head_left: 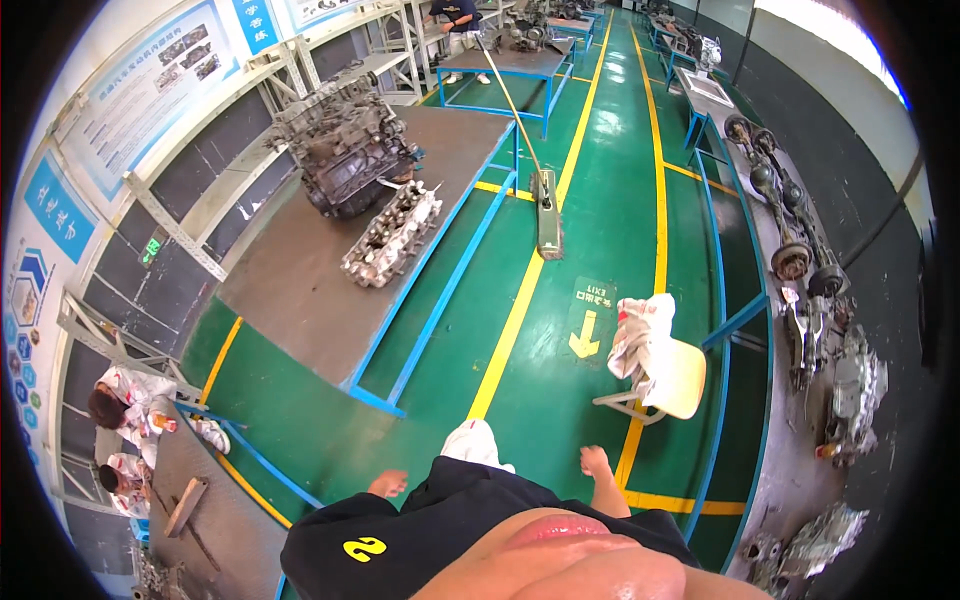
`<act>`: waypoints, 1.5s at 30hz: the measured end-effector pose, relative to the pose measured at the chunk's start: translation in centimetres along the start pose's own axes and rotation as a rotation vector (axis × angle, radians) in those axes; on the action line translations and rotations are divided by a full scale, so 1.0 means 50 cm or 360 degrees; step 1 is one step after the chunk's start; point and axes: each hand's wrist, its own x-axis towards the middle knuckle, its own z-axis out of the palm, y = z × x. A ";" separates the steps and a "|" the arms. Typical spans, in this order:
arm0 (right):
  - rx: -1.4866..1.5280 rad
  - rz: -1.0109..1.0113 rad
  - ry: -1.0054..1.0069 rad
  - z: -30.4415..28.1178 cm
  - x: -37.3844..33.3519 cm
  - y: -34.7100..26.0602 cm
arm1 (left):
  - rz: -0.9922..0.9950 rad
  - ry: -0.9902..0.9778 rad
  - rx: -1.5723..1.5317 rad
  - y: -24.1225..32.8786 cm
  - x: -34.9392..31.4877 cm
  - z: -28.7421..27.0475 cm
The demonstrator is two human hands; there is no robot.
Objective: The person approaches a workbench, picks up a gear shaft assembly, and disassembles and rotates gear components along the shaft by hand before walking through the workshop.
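My left hand [388,484] hangs beside my dark shirt [440,510], partly covered by it, with nothing seen in it; its fingers are too small to read. My right hand [595,460] is held low in front of me with its fingers curled in and nothing visible in them. Closest to the right hand is a pale chair [678,382] with white cloth [643,340] draped over it. A flat-headed floor mop [548,215] with a long wooden handle stands farther ahead, its handle leaning on a workbench.
A large engine block [345,140] and a cylinder head [392,232] sit on the workbench [290,310] at left. Axles [775,195] and a gearbox [855,390] line the right-hand bench. People [130,400] are at the lower left; another person [455,20] is far ahead. Yellow lines mark the green floor [600,130].
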 end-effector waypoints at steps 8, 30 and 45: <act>-0.0205 -0.0599 0.0130 -0.137 0.487 -0.465 | 0.1767 -0.0485 0.1250 0.396 0.199 0.003; 0.0642 0.0093 0.0531 -0.832 1.268 -1.374 | 0.0974 0.0499 0.0953 2.257 0.590 0.202; -0.0080 -0.0253 0.0299 -1.015 1.971 -2.146 | 0.1453 -0.0354 0.0517 2.642 0.733 0.400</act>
